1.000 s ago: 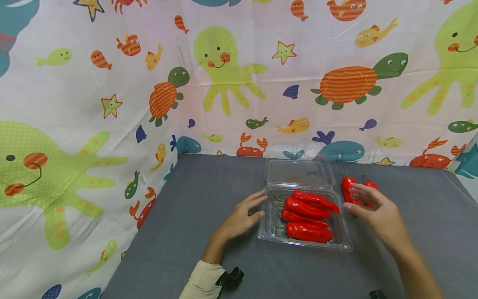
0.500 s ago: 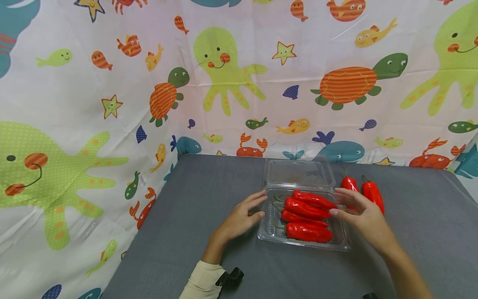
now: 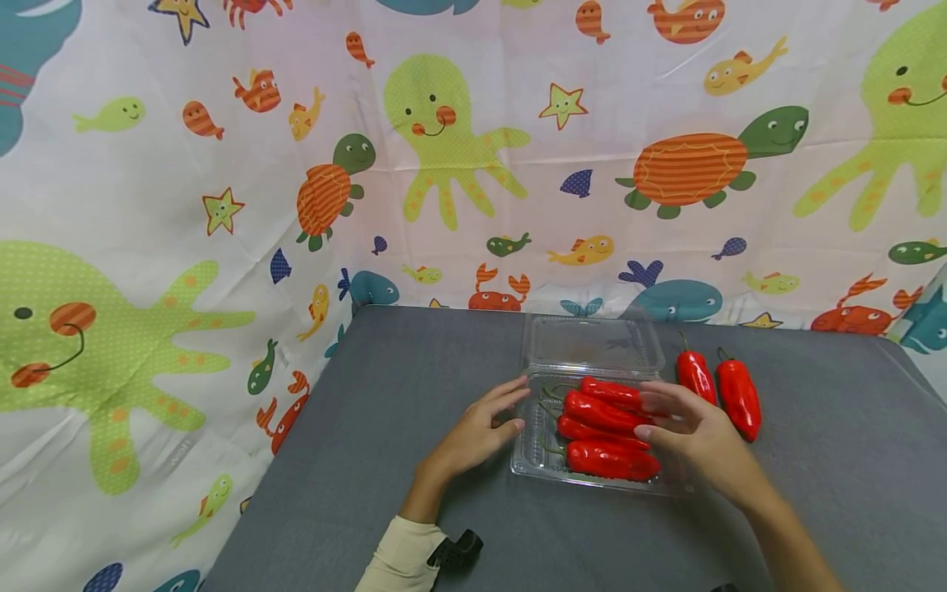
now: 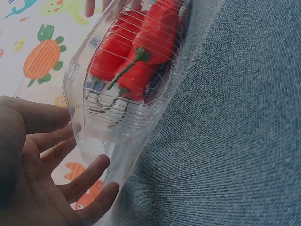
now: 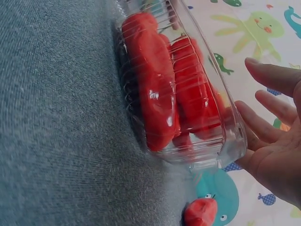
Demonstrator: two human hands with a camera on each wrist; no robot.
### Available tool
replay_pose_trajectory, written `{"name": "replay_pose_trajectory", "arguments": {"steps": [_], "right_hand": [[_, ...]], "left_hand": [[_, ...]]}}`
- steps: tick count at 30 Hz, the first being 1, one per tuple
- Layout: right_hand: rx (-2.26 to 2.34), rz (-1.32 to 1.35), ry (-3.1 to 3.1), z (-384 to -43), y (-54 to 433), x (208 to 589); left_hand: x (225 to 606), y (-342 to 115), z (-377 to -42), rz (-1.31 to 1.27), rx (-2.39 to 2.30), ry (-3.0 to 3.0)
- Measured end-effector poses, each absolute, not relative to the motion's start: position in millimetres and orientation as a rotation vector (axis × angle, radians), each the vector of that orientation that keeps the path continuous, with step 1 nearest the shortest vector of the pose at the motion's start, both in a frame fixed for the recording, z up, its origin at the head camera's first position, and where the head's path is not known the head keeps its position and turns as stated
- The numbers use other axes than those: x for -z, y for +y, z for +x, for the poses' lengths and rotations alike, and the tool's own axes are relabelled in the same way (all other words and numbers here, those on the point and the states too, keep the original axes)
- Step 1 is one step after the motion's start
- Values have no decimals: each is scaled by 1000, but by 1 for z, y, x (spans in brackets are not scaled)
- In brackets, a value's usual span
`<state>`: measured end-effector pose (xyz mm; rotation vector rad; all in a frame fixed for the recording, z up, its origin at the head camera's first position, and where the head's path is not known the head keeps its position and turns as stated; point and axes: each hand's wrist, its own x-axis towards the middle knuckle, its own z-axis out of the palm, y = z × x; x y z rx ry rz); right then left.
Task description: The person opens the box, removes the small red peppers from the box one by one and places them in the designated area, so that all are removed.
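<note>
A clear plastic clamshell box (image 3: 533, 464) lies on the grey cloth with its lid (image 3: 592, 341) folded back behind it. Several red chili peppers (image 3: 612, 459) with green stems are inside, side by side. At the box's left wall is my left hand (image 3: 473, 436), fingers spread; in the left wrist view its fingertips (image 4: 99, 165) are at or very near the plastic. My right hand (image 3: 706, 440) hovers over the box's right rim, partly covering the pepper tips. Its fingers are apart and hold nothing in the right wrist view, where the box wall (image 5: 230, 136) stands beside them.
Two more red peppers, one nearer (image 3: 695, 374) and one farther right (image 3: 738, 399), lie on the grey cloth (image 3: 836, 444) right of the box. Behind the table hangs a white curtain (image 3: 518, 107) printed with sea animals.
My right hand has moved left from above the two loose peppers to over the box's right side. The left hand, box and peppers stay in place.
</note>
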<state>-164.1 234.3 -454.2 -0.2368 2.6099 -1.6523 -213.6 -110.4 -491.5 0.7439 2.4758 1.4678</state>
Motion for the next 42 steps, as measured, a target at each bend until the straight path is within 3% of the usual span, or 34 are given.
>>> {"name": "replay_pose_trajectory", "arguments": {"steps": [42], "right_hand": [[1554, -373, 2643, -163, 214, 462]], "left_hand": [[495, -110, -215, 743, -1481, 2465]]}}
